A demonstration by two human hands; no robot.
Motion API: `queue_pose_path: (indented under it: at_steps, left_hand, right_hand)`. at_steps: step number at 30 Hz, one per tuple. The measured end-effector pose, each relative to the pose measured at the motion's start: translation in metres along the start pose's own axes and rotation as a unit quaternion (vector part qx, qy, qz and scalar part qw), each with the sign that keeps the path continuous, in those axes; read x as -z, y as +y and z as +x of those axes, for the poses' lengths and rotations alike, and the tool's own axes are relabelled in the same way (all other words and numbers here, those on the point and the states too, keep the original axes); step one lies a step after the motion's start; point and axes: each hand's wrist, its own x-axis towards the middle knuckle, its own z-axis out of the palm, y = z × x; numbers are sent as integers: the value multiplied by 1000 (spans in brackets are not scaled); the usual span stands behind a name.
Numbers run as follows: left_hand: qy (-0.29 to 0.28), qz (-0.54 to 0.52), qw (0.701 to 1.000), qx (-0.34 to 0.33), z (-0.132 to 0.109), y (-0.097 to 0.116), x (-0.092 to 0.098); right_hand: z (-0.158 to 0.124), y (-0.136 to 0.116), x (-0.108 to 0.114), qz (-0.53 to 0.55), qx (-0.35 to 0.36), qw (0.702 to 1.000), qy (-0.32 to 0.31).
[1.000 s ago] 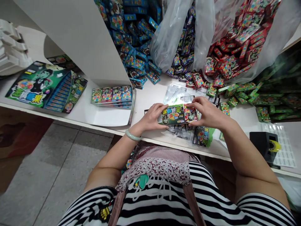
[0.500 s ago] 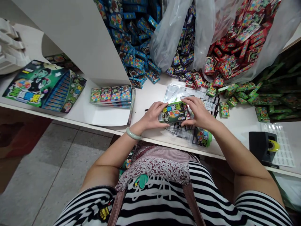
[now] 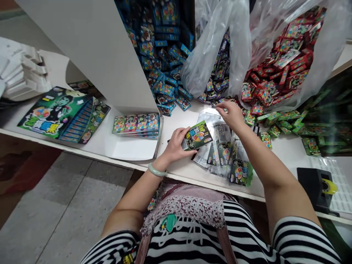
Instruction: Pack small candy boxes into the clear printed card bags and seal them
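My left hand (image 3: pixel 177 145) is closed on a black-and-green printed candy pouch (image 3: pixel 198 136), thumb along its lower edge. The pouch is tilted, its right end free over the table. My right hand (image 3: pixel 231 114) is stretched forward at the near edge of the purple candy boxes (image 3: pixel 217 79). Its fingers are bent together, with a small coloured patch showing under them; what they hold is mostly hidden. Between my arms lie flat clear-windowed pouches (image 3: pixel 220 148), and another printed pouch (image 3: pixel 239 171) lies near the table's front edge.
Blue boxes (image 3: pixel 167 86), red boxes (image 3: pixel 275 80) in a plastic bag (image 3: pixel 327 47) and green boxes (image 3: pixel 286 121) are heaped behind. At left stand a white tray (image 3: pixel 129 148) of box rows and a display carton (image 3: pixel 52 113). A tape dispenser (image 3: pixel 313 187) sits right.
My right hand has let go of the pouch and moved forward to the small boxes. My left hand keeps the pouch, now tilted up at its right end. The view has shifted slightly.
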Motion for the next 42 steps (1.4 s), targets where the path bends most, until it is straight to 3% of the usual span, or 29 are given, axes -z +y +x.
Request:
queue_pose_path:
  at_steps: [3,5,9,13,19,22,24,28,33,35,38,42]
  left_hand:
    - [10,-7,1000,-4,-2,2,5]
    - [8,-8,1000,-3,-3,4,7]
    - [6,-1,1000,7,-9,2,11]
    - [21,6,1000,10,-15,-7,15]
    - [17,2,1000,16,-21,-12,9]
    - [-8,6,1000,5,-20,-9,3]
    - [-22,11,1000,-3,-18,-6,1]
    - [-44,13,999,-17,-14,-4,-1]
    - [-86,23,996,-20,-12,-8,1]
    - [-93,22,995,-27,-14,-10,3]
    - [-78,32,996,-42,-19,-11,6]
    - [-45,53,995,-66,-19,-7,5]
  right_hand:
    - [58,13,-23,-138,8,990,-19]
    - [82,16,-37,-183,0,983,-17]
    - [93,23,-44,-205,3,978,-27]
    - [56,35,-21,-176,59,982,-23]
    - [-59,42,3,-116,136,983,43]
    - [-104,40,2,-116,142,983,-12]
    - [-119,38,4,-101,136,984,-62]
    - [-112,39,16,-61,93,988,-106]
    - [-76,37,10,-51,91,951,-289]
    - [-69,34,6,-43,110,944,-309]
    - [-71,26,15,-6,128,965,-230]
    - [-87,1,45,26,194,975,-104]
